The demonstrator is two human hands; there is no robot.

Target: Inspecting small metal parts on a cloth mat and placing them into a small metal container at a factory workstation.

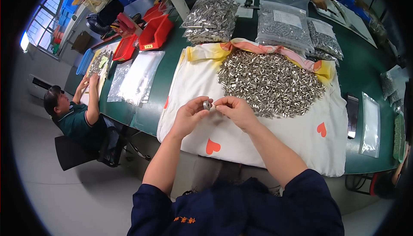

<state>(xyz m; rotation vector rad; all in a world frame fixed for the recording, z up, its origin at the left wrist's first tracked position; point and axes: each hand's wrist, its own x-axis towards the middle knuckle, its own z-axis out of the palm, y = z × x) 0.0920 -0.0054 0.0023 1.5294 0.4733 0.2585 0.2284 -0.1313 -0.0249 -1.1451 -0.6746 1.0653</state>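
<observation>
In the right hand (238, 113), thumb and finger press together; I cannot tell whether something tiny sits between them. The left hand (187, 117), just beside, pinches one round metal piece (207, 105) above the white cloth (193, 77). Beyond lies one heap of small metal cylinders (271, 83), too many for counting. Both forearms (164, 163) reach forward, converging.

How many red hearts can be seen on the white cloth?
3 on the white cloth: a front heart below the left hand, a right-side heart, and a partial heart at the left edge. Others may be hidden beneath the metal cylinders.
</observation>
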